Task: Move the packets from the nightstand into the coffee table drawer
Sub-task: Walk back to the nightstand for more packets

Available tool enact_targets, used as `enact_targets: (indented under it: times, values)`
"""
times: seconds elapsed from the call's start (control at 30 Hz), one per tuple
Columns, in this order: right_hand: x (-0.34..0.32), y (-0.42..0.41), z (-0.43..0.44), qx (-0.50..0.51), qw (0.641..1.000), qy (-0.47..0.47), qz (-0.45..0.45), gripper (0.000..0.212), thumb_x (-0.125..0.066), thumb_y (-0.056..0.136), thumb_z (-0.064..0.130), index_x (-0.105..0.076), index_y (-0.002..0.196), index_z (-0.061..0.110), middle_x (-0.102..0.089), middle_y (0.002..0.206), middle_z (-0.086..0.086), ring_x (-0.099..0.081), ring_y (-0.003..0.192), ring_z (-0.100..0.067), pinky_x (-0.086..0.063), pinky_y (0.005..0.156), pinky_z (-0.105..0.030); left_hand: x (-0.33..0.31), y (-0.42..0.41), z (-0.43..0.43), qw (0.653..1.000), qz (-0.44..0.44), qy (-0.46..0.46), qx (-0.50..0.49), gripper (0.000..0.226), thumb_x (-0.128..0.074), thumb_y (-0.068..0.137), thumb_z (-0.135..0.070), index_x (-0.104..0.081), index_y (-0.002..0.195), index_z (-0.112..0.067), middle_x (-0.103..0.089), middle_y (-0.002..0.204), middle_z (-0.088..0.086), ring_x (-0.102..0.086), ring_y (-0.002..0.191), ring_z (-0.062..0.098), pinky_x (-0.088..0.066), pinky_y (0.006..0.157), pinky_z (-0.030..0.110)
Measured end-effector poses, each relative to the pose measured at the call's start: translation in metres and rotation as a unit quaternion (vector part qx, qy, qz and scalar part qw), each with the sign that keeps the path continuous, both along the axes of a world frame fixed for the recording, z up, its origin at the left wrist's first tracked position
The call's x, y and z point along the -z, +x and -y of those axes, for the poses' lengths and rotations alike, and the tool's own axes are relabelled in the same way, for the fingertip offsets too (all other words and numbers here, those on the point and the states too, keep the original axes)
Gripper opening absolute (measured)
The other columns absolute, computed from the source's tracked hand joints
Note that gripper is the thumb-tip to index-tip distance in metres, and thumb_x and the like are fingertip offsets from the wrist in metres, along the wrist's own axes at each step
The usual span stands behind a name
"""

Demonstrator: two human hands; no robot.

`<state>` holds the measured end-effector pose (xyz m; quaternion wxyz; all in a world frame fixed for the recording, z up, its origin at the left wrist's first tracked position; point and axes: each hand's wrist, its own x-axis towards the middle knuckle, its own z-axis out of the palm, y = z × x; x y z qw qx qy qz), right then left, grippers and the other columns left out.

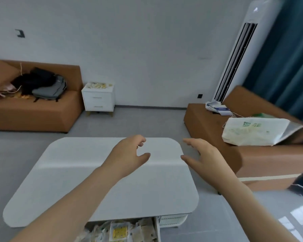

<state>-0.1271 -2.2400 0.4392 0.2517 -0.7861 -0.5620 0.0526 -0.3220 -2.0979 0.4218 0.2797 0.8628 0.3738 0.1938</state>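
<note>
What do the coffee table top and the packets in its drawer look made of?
Coffee table top: probably painted board or laminate; matte pale grey, smooth, no grain. Packets: seemingly thin plastic film or paper, crinkled, slightly shiny; too blurry to settle.

Coffee table (77, 180) sits up front, its open drawer (157, 229) full of packets (120, 231) at the near edge, nightstand (98, 100) behind with more packets (98, 85) on top, right of a sofa (33, 110).
</note>
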Motion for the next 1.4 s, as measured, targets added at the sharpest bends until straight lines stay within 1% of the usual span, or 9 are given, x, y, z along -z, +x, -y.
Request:
enact_targets:
  times: [0.07,0.23,0.5,0.7,0.8,0.93,1.07,1.2,1.4]
  values:
    - [-0.025,0.023,0.023,0.011,0.999,0.016,0.026,0.05,-0.063,0.088,0.035,-0.047,0.135,0.029,-0.05,0.135,0.013,-0.046,0.123,-0.004,-0.034,0.102,-0.019,-0.027,0.03,0.016,0.999,0.007,0.03,0.026,0.042,-0.063,0.086,-0.039,-0.049,0.123,-0.028,-0.056,0.122,-0.013,-0.052,0.111,0.006,-0.043,0.084,0.024]
    - [-0.074,0.092,0.1,0.055,0.994,0.053,0.072,0.051,-0.064,0.087,0.036,-0.047,0.135,0.031,-0.049,0.133,0.017,-0.043,0.12,0.002,-0.026,0.093,-0.009,-0.081,0.116,0.076,0.992,0.033,0.093,0.083,0.042,-0.063,0.085,-0.038,-0.05,0.124,-0.028,-0.056,0.123,-0.012,-0.053,0.114,0.009,-0.044,0.094,0.029]
    - [-0.114,0.205,0.22,0.128,0.983,0.072,0.108,0.05,-0.064,0.085,0.04,-0.049,0.132,0.035,-0.051,0.135,0.016,-0.044,0.122,-0.002,-0.035,0.096,-0.019,-0.123,0.251,0.182,0.977,0.071,0.134,0.149,0.045,-0.062,0.086,-0.035,-0.051,0.128,-0.025,-0.056,0.124,-0.009,-0.052,0.114,0.007,-0.042,0.097,0.026]
    - [-0.123,0.268,0.264,0.161,0.978,0.089,0.1,0.05,-0.065,0.086,0.036,-0.049,0.133,0.034,-0.049,0.137,0.017,-0.046,0.123,-0.005,-0.039,0.096,-0.021,-0.13,0.332,0.221,0.97,0.065,0.145,0.183,0.047,-0.062,0.085,-0.038,-0.049,0.129,-0.027,-0.055,0.124,-0.01,-0.051,0.114,0.006,-0.043,0.096,0.027]
    - [-0.121,0.3,0.266,0.163,0.978,0.092,0.091,0.051,-0.065,0.085,0.036,-0.049,0.133,0.034,-0.049,0.137,0.016,-0.046,0.123,-0.006,-0.043,0.099,-0.025,-0.129,0.368,0.222,0.968,0.066,0.152,0.189,0.046,-0.061,0.085,-0.039,-0.049,0.129,-0.028,-0.055,0.124,-0.012,-0.051,0.113,0.005,-0.043,0.096,0.026]
    - [-0.115,0.344,0.249,0.165,0.977,0.092,0.099,0.049,-0.063,0.086,0.037,-0.048,0.133,0.035,-0.047,0.137,0.019,-0.046,0.122,-0.003,-0.039,0.092,-0.019,-0.125,0.416,0.206,0.966,0.058,0.158,0.198,0.047,-0.062,0.085,-0.038,-0.049,0.129,-0.028,-0.055,0.124,-0.011,-0.051,0.114,0.005,-0.042,0.095,0.024]
    - [-0.111,0.391,0.214,0.164,0.977,0.091,0.099,0.047,-0.063,0.087,0.037,-0.048,0.133,0.035,-0.049,0.136,0.017,-0.044,0.123,-0.004,-0.043,0.095,-0.022,-0.122,0.465,0.172,0.964,0.065,0.164,0.2,0.048,-0.063,0.085,-0.036,-0.049,0.13,-0.028,-0.055,0.124,-0.01,-0.051,0.115,0.006,-0.041,0.093,0.022]
    - [-0.111,0.442,0.173,0.165,0.977,0.075,0.11,0.048,-0.062,0.088,0.038,-0.047,0.133,0.034,-0.05,0.134,0.017,-0.044,0.12,0.0,-0.033,0.089,-0.012,-0.123,0.515,0.13,0.964,0.07,0.161,0.2,0.048,-0.063,0.085,-0.037,-0.049,0.129,-0.028,-0.055,0.125,-0.01,-0.052,0.115,0.006,-0.042,0.093,0.022]
    - [-0.11,0.527,0.12,0.162,0.979,0.057,0.112,0.047,-0.061,0.088,0.037,-0.047,0.133,0.034,-0.049,0.134,0.018,-0.043,0.12,0.001,-0.028,0.088,-0.01,-0.121,0.596,0.077,0.965,0.051,0.164,0.197,0.049,-0.064,0.085,-0.038,-0.048,0.131,-0.028,-0.055,0.127,-0.011,-0.052,0.116,0.006,-0.041,0.093,0.021]
